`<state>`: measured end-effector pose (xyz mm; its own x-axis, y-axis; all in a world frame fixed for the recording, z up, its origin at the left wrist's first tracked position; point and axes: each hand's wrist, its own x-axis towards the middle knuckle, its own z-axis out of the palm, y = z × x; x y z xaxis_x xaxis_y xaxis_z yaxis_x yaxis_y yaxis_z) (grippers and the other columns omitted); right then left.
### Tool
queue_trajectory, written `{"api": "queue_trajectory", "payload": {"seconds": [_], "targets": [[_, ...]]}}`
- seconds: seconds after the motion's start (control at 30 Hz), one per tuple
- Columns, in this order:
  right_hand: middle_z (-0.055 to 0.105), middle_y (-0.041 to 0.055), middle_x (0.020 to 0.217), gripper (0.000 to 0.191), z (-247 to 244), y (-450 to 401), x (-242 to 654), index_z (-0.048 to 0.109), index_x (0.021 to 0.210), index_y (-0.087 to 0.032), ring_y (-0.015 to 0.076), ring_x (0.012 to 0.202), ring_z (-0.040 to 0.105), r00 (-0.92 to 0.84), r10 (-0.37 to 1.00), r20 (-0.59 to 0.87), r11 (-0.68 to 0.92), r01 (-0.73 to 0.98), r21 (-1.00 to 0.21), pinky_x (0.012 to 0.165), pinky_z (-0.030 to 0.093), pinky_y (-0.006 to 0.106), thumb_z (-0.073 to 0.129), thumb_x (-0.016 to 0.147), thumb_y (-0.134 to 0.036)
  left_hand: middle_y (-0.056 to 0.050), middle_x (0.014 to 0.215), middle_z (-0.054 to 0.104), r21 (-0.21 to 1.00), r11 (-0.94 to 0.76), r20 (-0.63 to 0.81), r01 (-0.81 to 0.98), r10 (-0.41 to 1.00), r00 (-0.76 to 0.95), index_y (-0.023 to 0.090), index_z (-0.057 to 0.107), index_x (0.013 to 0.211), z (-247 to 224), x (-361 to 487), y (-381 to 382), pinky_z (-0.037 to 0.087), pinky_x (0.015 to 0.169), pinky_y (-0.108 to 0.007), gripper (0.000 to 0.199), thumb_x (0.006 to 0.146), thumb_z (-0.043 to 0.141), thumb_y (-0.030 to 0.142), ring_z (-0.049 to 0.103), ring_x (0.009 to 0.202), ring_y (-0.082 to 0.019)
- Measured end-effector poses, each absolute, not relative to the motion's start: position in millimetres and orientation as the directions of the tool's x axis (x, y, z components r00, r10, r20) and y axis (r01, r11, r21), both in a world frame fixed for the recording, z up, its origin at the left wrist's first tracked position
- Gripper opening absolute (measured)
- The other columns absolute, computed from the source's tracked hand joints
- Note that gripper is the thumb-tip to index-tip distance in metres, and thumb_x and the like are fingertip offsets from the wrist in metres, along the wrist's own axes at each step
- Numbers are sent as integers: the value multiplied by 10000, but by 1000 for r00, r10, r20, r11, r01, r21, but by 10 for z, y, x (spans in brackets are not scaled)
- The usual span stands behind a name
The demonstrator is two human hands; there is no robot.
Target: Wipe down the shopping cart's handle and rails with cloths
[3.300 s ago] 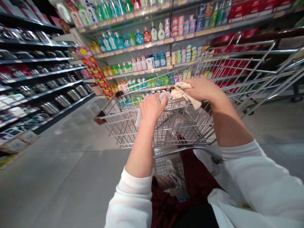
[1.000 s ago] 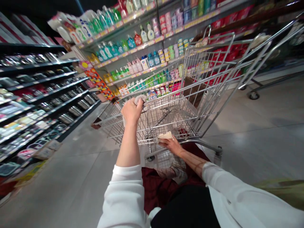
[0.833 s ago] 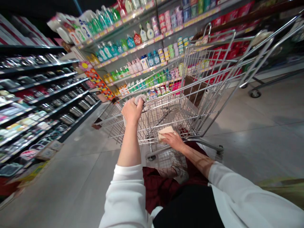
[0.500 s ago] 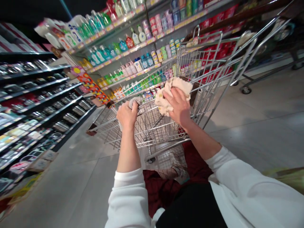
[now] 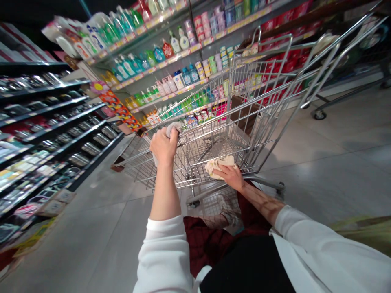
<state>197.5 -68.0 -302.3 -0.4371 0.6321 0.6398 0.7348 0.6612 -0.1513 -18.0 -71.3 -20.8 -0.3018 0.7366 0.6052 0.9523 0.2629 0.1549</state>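
Note:
My left hand (image 5: 163, 147) is closed around a grey cloth (image 5: 171, 129) on the far-left rail of a wire shopping cart (image 5: 241, 81). Part of that cloth hangs below my palm. My right hand (image 5: 229, 176) lies with its fingers pressed on a crumpled beige cloth (image 5: 218, 167) at the cart's near rail. Much of the beige cloth shows beyond my fingertips. Both forearms reach forward from white sleeves.
Shelves of bottled liquids (image 5: 159, 61) line the far side, with shelves of metal goods (image 5: 91, 138) at left. A cardboard box (image 5: 244, 114) stands behind the cart's wire. A second wheeled cart (image 5: 319, 115) stands at right on the tiled floor (image 5: 330, 175).
My right hand has come down from the far part of the cart to the near rail, with the beige cloth under it. My left hand stays on the same rail.

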Motion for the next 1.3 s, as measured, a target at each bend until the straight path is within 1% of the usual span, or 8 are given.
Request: {"api": "queue_trajectory", "payload": {"seconds": [0.2, 0.37, 0.5, 0.6, 0.67, 0.83, 1.1, 1.3], "targets": [[655, -13, 1428, 506, -3312, -744, 1925, 714, 1264, -395, 210, 1184, 591, -561, 664, 494, 710, 680, -183, 1004, 403, 391, 560, 901, -79, -108, 1090, 743, 134, 284, 619, 949, 724, -304, 265, 714, 1063, -232, -204, -685, 442, 805, -349, 476, 1010, 345, 562, 652, 1069, -305], [719, 21, 1273, 490, -2972, -671, 1990, 765, 1148, -344, 209, 1160, 598, -567, 635, 525, 744, 631, -218, 934, 443, 353, 569, 822, -35, -120, 1074, 742, 137, 279, 617, 951, 726, -302, 255, 713, 1013, -230, -204, -692, 444, 816, -353, 470, 1007, 349, 553, 645, 1075, -307], [736, 35, 1131, 466, -2281, -617, 2259, 781, 1121, -310, 227, 1103, 626, -339, 537, 773, 750, 611, -253, 929, 499, 369, 581, 781, -63, -126, 1059, 740, 151, 269, 627, 951, 717, -303, 249, 711, 978, -235, -210, -700, 442, 813, -359, 473, 1003, 350, 553, 647, 1060, -310], [724, 72, 1077, 257, -1595, -575, 2491, 791, 1051, -287, 262, 1077, 635, -33, 359, 933, 717, 649, -253, 975, 522, 433, 585, 902, -249, -122, 1059, 735, 153, 277, 630, 949, 712, -310, 255, 708, 978, -237, -219, -697, 441, 810, -356, 469, 1003, 352, 559, 645, 1054, -305], [705, 95, 1191, 287, -1165, -508, 2597, 779, 1111, -288, 283, 1156, 611, 111, 302, 947, 612, 739, -282, 1066, 484, 475, 539, 962, -337, -118, 1062, 735, 151, 277, 631, 949, 712, -308, 256, 706, 989, -236, -224, -694, 439, 809, -353, 463, 1005, 354, 556, 644, 1049, -299], [526, 63, 1537, 556, -695, -308, 2599, 596, 1465, -264, 277, 1416, 424, 1, 447, 895, 491, 836, -246, 1178, 415, 402, 650, 920, -358, -121, 1067, 739, 152, 261, 640, 953, 709, -296, 237, 706, 987, -235, -245, -689, 428, 788, -356, 462, 1005, 362, 544, 650, 1034, -303], [627, 56, 1433, 502, -1743, -384, 2425, 736, 1287, -325, 255, 1250, 559, -187, 556, 810, 526, 833, -169, 1102, 459, 397, 616, 856, -97, -108, 1019, 734, 154, 247, 673, 957, 683, -285, 226, 703, 943, -278, -286, -638, 420, 782, -346, 429, 999, 400, 525, 644, 1001, -288], [726, 33, 1254, 430, -2672, -470, 2292, 807, 1114, -341, 232, 1074, 622, -241, 529, 814, 574, 808, -135, 974, 484, 364, 578, 864, -76, -108, 994, 730, 135, 250, 681, 959, 679, -273, 223, 699, 935, -291, -294, -635, 403, 755, -344, 425, 1004, 397, 514, 645, 993, -294]]}}
